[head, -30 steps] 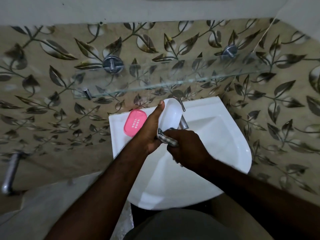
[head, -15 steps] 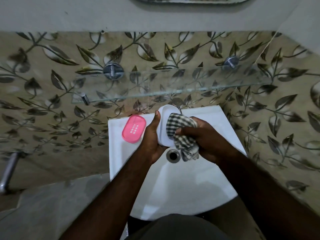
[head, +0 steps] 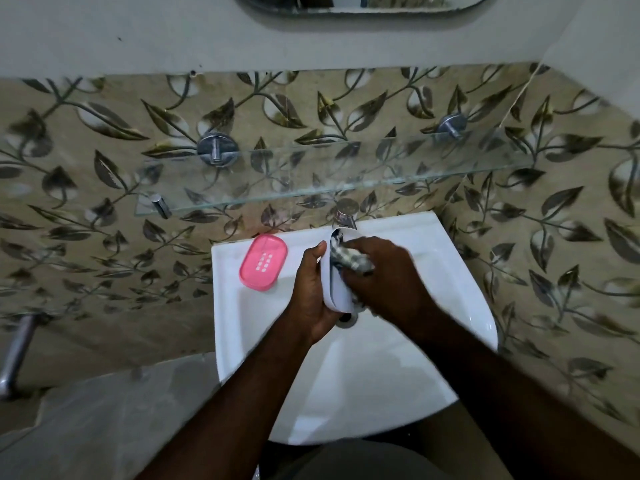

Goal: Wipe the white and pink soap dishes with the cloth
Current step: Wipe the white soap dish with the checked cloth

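Observation:
My left hand point(head: 311, 289) grips the white soap dish point(head: 335, 291) on its edge over the sink point(head: 242, 323), thumb up along its left side. My right hand point(head: 384, 275) holds the checked cloth point(head: 349, 259) bunched up and presses it into the hollow of the white dish. The hand hides much of the cloth. The pink soap dish point(head: 263, 262) lies flat on the sink's back left corner, untouched.
A tap point(head: 346, 216) stands at the sink's back, just behind the white dish. The drain point(head: 346, 318) shows below the hands. A glass shelf point(head: 311, 174) juts from the leaf-patterned wall above. A metal pipe point(head: 15, 351) sits at far left.
The cloth went from bunched beneath the dish to inside it, and my right hand has rubbed it upward along the dish. The view has tilted up, showing the mirror's edge.

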Demonstrator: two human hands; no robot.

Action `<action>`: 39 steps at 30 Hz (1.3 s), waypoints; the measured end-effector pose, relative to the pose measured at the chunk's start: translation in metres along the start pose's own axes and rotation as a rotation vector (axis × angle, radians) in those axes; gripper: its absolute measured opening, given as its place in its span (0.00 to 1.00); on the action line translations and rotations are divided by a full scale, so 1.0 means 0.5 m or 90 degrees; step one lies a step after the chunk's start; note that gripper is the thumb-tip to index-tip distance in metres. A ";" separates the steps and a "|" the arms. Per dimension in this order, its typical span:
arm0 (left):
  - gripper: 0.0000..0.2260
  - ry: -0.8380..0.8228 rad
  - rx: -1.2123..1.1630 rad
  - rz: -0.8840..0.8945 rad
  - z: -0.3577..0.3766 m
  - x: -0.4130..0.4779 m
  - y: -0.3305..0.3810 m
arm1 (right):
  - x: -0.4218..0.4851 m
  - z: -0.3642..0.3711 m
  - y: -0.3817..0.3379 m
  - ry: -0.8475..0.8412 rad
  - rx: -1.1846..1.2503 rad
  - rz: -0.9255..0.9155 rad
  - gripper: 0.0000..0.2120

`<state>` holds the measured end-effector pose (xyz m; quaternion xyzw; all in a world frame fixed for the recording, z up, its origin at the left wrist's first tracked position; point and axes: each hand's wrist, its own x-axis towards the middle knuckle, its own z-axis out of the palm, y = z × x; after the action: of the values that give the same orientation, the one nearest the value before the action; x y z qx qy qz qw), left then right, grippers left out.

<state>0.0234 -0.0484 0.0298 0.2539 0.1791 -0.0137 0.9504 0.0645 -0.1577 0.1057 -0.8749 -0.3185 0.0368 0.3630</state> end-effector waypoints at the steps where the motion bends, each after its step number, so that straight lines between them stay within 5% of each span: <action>1: 0.22 0.009 -0.004 -0.006 -0.002 0.000 -0.002 | -0.006 0.018 -0.003 -0.015 -0.055 -0.034 0.12; 9: 0.32 0.017 -0.007 -0.008 -0.005 -0.003 0.023 | -0.028 0.037 -0.003 -0.079 -0.054 -0.092 0.05; 13: 0.29 0.024 -0.036 -0.006 0.002 0.001 0.022 | 0.010 0.046 -0.008 0.018 -0.120 -0.127 0.14; 21: 0.21 0.102 0.127 0.055 0.008 -0.014 0.024 | 0.028 0.060 -0.033 0.067 -0.205 -0.056 0.07; 23: 0.24 0.111 0.153 0.043 0.015 -0.019 0.016 | 0.036 0.047 -0.029 0.020 -0.171 -0.019 0.03; 28: 0.26 0.099 0.134 0.079 0.012 -0.026 0.020 | 0.008 0.028 -0.020 -0.165 -0.037 0.102 0.13; 33: 0.29 0.006 0.031 0.092 0.020 -0.024 0.044 | 0.010 0.020 -0.031 -0.060 0.419 0.280 0.07; 36: 0.25 -0.003 0.028 0.093 0.035 -0.021 0.048 | 0.027 0.020 -0.047 0.024 0.401 0.206 0.04; 39: 0.23 0.001 0.039 0.075 0.028 -0.021 0.046 | 0.040 0.005 -0.052 -0.027 0.277 0.070 0.05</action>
<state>0.0208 -0.0360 0.0557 0.2926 0.1642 0.0371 0.9413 0.0658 -0.1308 0.1243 -0.7910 -0.2624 0.1429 0.5339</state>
